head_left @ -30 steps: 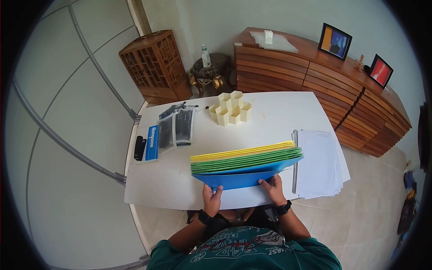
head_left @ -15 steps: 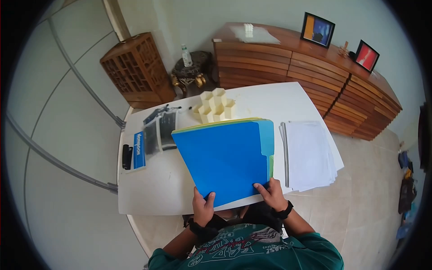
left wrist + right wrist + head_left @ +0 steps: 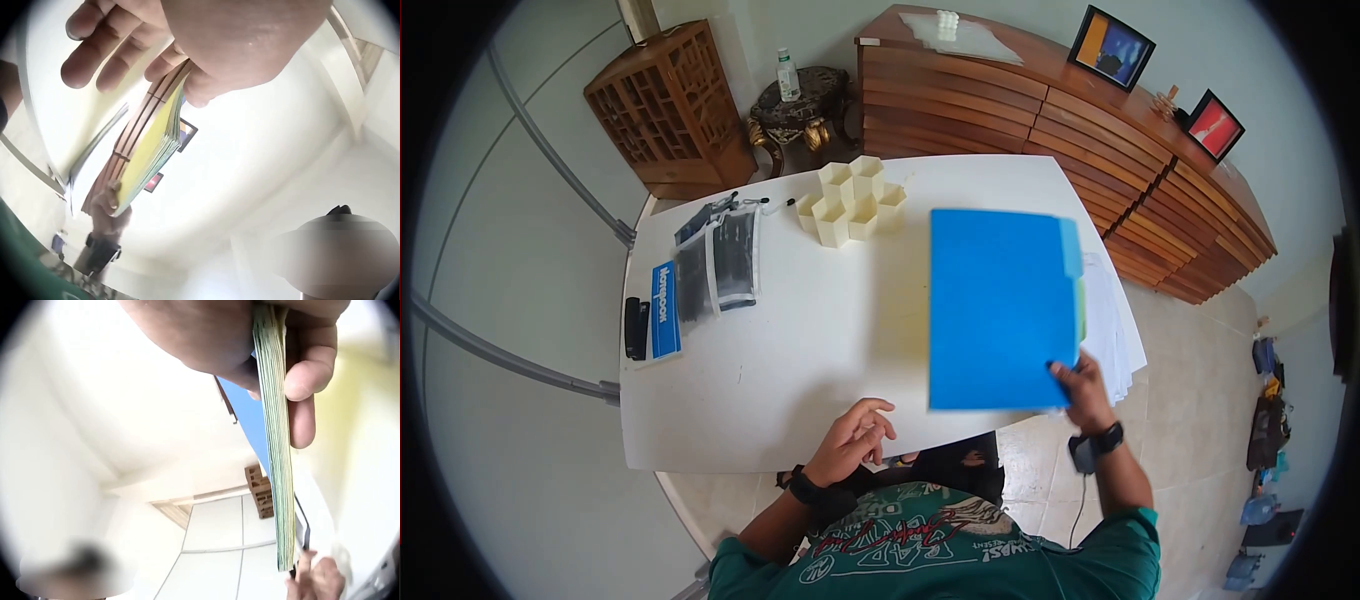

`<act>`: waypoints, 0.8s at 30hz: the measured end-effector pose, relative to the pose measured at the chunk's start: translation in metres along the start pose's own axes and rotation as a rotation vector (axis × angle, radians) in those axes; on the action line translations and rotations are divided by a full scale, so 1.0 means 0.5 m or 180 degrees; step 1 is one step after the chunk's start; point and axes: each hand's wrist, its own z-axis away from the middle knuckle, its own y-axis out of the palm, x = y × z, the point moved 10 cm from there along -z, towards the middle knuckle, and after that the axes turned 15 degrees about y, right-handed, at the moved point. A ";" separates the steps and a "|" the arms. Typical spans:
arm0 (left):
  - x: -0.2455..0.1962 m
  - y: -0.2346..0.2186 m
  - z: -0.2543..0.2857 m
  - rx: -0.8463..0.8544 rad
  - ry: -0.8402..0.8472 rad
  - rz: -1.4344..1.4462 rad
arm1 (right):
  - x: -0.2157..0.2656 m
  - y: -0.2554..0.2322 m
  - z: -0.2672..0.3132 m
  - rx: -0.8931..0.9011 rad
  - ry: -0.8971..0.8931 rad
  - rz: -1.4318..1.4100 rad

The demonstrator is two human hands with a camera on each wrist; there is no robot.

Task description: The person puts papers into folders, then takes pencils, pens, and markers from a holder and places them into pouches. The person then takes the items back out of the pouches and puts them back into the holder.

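A stack of folders with a blue one on top is held by its lower right corner in my right hand, thumb over the blue face. In the right wrist view the stack's green and yellow edges lie between thumb and fingers of the right hand. The yellow underside shows in the left wrist view. My left hand is off the folders, held above the table's front edge with fingers loosely bent and nothing in them.
On the white table stand cream hexagonal holders. Dark mesh pouches, a blue notebook and a black stapler-like object lie at the left. White papers lie partly behind the folders at the right.
The folder stack has tipped up to show its blue face and moved right with my right hand. My left hand has let go of it and moved away to the left.
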 end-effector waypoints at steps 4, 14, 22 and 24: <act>0.033 -0.026 0.014 -0.0360 -0.0163 -0.0249 | 0.154 -0.100 -0.143 -0.0285 -0.0176 0.0585; 0.042 -0.038 0.020 -0.0647 -0.0280 -0.0560 | 0.379 -0.100 -0.577 -0.0528 0.0006 0.2159; 0.037 -0.036 0.016 -0.0772 -0.0321 -0.0715 | 0.351 -0.137 -0.692 -0.0711 -0.0155 0.2240; 0.040 -0.025 0.012 -0.0695 -0.0356 -0.0782 | 0.358 -0.152 -0.690 -0.0820 -0.0507 0.2277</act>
